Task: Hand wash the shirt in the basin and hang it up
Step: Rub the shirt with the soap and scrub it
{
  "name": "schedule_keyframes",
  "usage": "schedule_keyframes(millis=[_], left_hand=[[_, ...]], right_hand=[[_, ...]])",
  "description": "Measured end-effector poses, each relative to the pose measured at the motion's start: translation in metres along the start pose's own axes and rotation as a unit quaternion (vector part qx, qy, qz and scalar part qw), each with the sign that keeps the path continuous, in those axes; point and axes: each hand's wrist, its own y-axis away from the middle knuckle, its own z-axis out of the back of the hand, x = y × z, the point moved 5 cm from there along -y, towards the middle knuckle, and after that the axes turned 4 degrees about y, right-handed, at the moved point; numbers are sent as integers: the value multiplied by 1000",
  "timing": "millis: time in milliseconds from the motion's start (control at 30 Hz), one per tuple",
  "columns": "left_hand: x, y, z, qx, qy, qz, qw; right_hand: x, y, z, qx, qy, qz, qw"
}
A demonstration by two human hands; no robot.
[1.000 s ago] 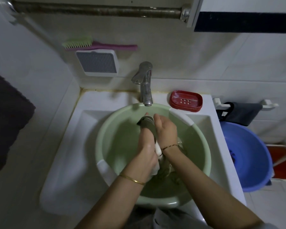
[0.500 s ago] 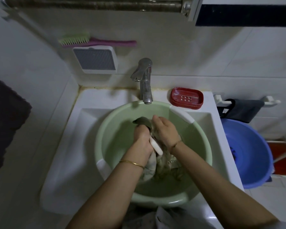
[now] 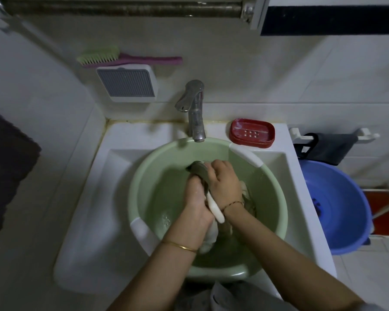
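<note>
A pale green basin (image 3: 144,176) sits in the white sink (image 3: 92,209) under the faucet. Inside it lies the wet shirt (image 3: 200,170), grey-green with white trim, bunched up between my two hands. My left hand (image 3: 195,198) grips the cloth from the left. My right hand (image 3: 226,182) clamps it from the right, knuckles up. Both hands press together over the middle of the basin. The lower part of the shirt hangs into shallow water beneath my wrists.
The metal faucet (image 3: 194,111) overhangs the basin's far rim. A red soap dish (image 3: 252,132) rests on the sink's back right corner. A blue tub (image 3: 337,205) stands to the right, a dark towel (image 3: 7,171) hangs at left, and a brush (image 3: 126,58) sits on the wall.
My hands have rubbed the bunched shirt back and forth, dipping toward the water and coming back up. Both hands have kept their hold throughout.
</note>
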Motion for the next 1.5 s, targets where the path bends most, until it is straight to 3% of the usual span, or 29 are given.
schedule_keyframes(millis=[100, 167, 233, 333, 500, 600, 733, 800, 900, 1033, 1233, 1367, 1500], left_hand=[[-11, -8, -2, 0, -32, -28, 999], [-23, -15, 2, -8, -37, -19, 999], [-33, -19, 7, -18, -22, -21, 999], [-27, -13, 5, -25, -44, -13, 999], [-23, 2, 5, 6, -62, -33, 998], [-10, 13, 8, 8, -66, -51, 996], [-21, -1, 16, -31, -92, -159, 982], [-28, -10, 14, -31, -60, -125, 990], [-32, -14, 11, -32, -53, -77, 995], [-23, -2, 8, -6, -52, -47, 998], [-35, -10, 11, -36, -68, -78, 994], [-31, -5, 17, -33, -75, -44, 996], [-24, -3, 10, -20, -78, -43, 996]], right_hand=[[0, 3, -3, 35, -68, -4, 997], [4, 14, 3, 56, -105, 65, 991], [10, 30, 4, 80, -54, 145, 985], [17, 35, 6, 10, 64, 184, 981], [25, 20, 6, -70, 42, 123, 989], [15, 9, 6, -56, 5, 61, 997], [10, 18, -1, -26, -23, 9, 999], [16, 31, 4, -61, -71, 25, 995], [24, 44, 15, -107, -84, 116, 984], [37, 31, 15, -125, 49, 220, 966], [23, 4, -1, 6, 118, 89, 989], [41, 36, 6, -41, 79, 154, 984], [35, 0, 4, 6, 86, 91, 992]])
